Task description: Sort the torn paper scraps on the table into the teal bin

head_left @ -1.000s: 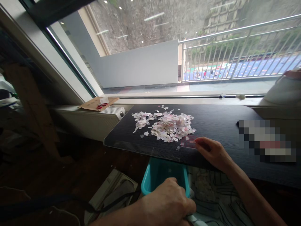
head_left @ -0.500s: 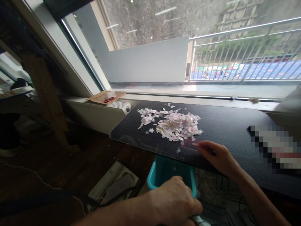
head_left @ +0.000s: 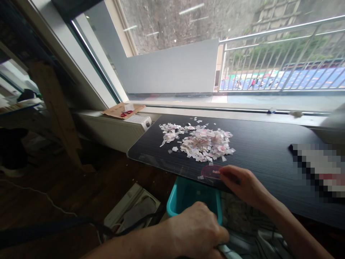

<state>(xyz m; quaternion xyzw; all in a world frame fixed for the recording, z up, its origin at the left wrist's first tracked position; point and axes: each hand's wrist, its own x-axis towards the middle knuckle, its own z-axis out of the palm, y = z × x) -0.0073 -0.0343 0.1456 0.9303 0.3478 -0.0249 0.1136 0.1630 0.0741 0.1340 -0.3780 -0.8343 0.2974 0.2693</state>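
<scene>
Right hand and translucent pink oval sheet at the table's edge. We see the right hand (head_left: 242, 183) with thumb and forefinger brought together on the right-hand end of a thin, translucent pink oval sheet (head_left: 208, 172); the rest of the sheet extends leftward beyond the fingertips, low over the black wood-grained tabletop (head_left: 266, 144), near its front edge. We cannot tell whether its underside touches the surface. Just behind the sheet lies a large heap of small white and pale-pink paper scraps (head_left: 206, 142), well within the table's margin and apart from the fingers; a smaller cluster of similar scraps (head_left: 169, 132) spreads to its left. One small whitish scrap (head_left: 200, 177) lies just beside the sheet's left end.

Below the front edge we note an open turquoise plastic bin (head_left: 170, 207), its mouth facing up. The left hand (head_left: 199, 225) is curled at the bin's near side, knuckles upward; its fingertips are hidden, so we cannot tell what they grip. In the left background, red-handled scissors (head_left: 126, 113) rest on a flat brown paper envelope (head_left: 114, 111).
</scene>
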